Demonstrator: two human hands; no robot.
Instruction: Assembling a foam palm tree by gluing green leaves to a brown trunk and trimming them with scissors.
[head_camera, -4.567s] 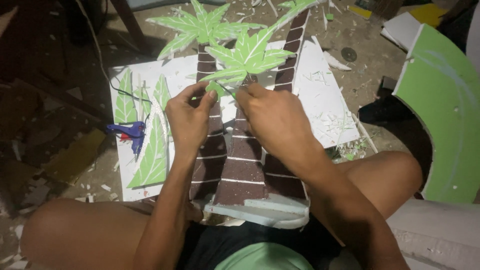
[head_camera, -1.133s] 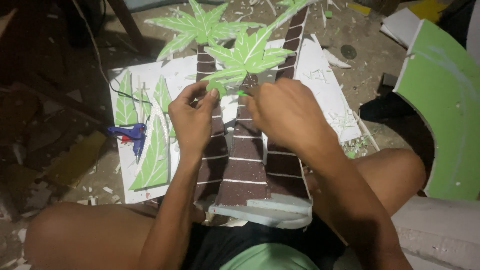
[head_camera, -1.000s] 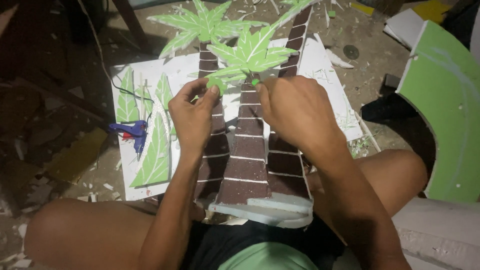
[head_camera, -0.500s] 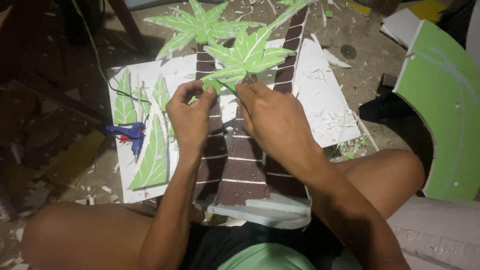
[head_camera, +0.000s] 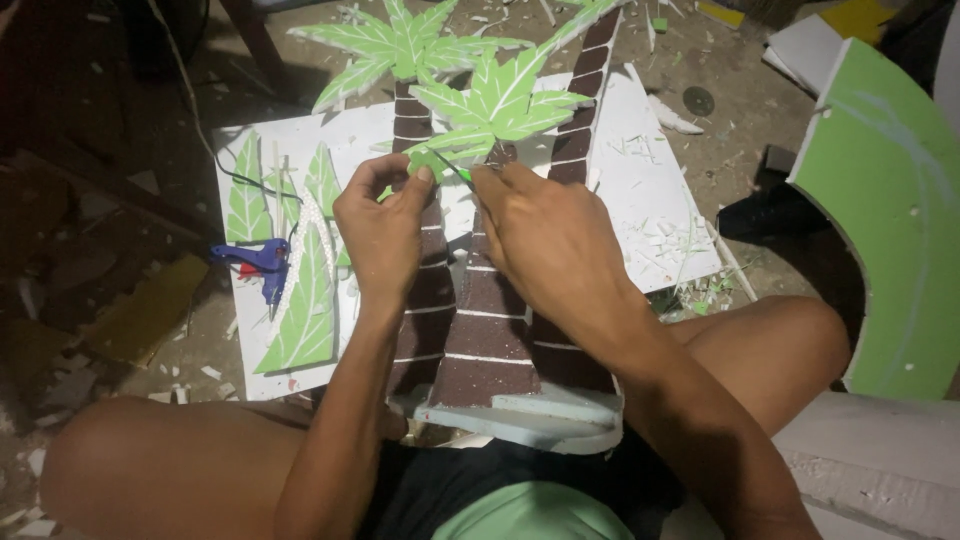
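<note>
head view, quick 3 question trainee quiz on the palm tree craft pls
1. True or false: the blue glue gun lies on the white board, in no hand.
2. The left hand pinches what? A) green leaf tip B) brown trunk C) grey base
3. Which hand holds the thin green-tipped tool?

Key: 1 true; 2 A; 3 the right hand.

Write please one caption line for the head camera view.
Both hands, left and right, work on a green foam leaf of a palm tree model, a blue glue gun nearby.
</note>
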